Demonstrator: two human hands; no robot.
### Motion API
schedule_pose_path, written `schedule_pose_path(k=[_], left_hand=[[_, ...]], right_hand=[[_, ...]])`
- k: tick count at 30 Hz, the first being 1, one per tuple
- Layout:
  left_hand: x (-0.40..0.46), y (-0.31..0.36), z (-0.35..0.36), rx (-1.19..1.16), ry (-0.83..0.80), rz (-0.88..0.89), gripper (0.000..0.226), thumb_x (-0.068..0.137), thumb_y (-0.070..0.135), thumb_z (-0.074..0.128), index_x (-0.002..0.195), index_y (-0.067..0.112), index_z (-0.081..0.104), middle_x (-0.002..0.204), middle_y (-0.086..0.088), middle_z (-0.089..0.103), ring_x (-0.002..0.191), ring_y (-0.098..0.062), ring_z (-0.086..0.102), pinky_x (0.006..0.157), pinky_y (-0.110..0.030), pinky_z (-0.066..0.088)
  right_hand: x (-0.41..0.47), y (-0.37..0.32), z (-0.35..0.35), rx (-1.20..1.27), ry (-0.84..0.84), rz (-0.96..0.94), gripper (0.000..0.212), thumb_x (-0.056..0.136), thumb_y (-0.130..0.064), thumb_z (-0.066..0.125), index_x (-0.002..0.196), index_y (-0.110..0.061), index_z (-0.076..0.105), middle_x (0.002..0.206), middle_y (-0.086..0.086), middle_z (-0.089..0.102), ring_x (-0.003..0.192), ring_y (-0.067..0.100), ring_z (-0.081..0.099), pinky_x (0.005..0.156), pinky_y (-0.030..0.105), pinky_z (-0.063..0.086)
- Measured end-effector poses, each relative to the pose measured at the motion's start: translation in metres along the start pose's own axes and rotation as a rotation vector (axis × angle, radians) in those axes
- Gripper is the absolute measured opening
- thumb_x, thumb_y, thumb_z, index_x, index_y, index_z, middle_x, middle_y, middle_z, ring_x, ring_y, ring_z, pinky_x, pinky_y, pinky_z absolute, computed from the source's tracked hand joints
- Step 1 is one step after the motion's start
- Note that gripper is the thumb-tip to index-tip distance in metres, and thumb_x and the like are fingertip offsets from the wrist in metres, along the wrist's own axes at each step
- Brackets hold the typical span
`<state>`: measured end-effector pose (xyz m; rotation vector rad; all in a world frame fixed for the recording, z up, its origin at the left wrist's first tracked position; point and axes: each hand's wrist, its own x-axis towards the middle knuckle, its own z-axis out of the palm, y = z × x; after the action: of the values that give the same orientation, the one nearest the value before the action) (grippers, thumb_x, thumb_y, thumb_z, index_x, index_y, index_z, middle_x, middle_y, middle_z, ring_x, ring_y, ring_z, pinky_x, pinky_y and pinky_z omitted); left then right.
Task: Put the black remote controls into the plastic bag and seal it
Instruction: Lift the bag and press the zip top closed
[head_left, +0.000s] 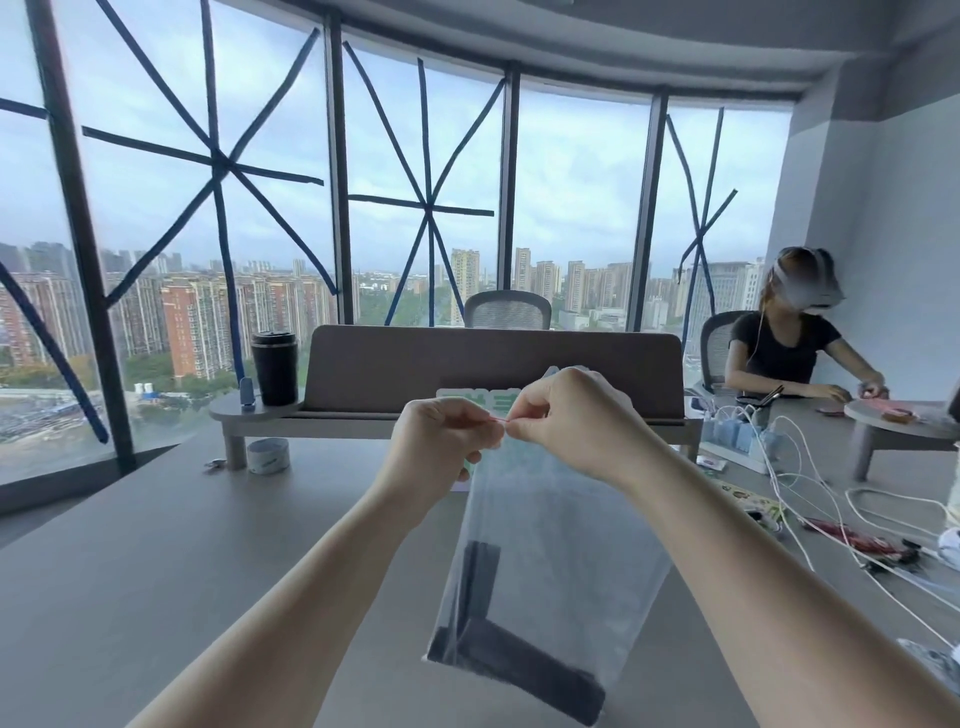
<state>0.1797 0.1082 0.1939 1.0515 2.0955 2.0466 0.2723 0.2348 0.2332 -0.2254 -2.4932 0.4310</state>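
Plastic bag (545, 545) is held up over the desk (156, 571), black remote controls (498, 654) apparently both inside, top strip pinched by left hand (441, 441) and right hand (566, 415), so it's best pressed shut bit by bit sideways.

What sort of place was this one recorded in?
Most likely a high-rise office: a long shared desk with mesh office chairs, floor-to-ceiling windows overlooking city towers, and a second person working at the far end beside charging cables.
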Motion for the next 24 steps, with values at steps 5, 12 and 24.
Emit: schedule_pose_path(k=[5,12,24], left_hand=[[0.002,0.003,-0.001,0.052,0.031,0.043,0.013,0.075,0.008,0.070,0.063,0.012,0.069,0.063,-0.003,0.067,0.049,-0.012,0.046,0.042,-0.022,0.039],[0.003,0.006,-0.007,0.028,0.041,0.033,0.010,0.075,0.007,0.070,0.065,0.009,0.071,0.058,-0.001,0.067,0.047,-0.013,0.045,0.041,-0.020,0.038],[0.008,-0.005,-0.003,0.050,0.126,0.090,0.019,0.075,0.005,0.069,0.059,0.015,0.066,0.061,-0.001,0.060,0.043,-0.005,0.041,0.050,-0.023,0.035]], right_hand=[[0.000,-0.004,0.002,-0.066,0.007,-0.022,0.016,0.088,-0.036,0.064,0.085,-0.026,0.075,0.083,-0.008,0.070,0.086,0.018,0.060,0.070,0.033,0.045],[-0.002,-0.007,0.001,-0.043,0.055,-0.052,0.015,0.088,-0.036,0.066,0.082,-0.028,0.077,0.086,-0.009,0.073,0.085,0.014,0.062,0.072,0.032,0.047],[0.000,-0.008,0.014,-0.042,-0.006,-0.025,0.015,0.091,-0.033,0.056,0.080,-0.027,0.064,0.077,-0.010,0.063,0.080,0.015,0.057,0.070,0.036,0.051]])
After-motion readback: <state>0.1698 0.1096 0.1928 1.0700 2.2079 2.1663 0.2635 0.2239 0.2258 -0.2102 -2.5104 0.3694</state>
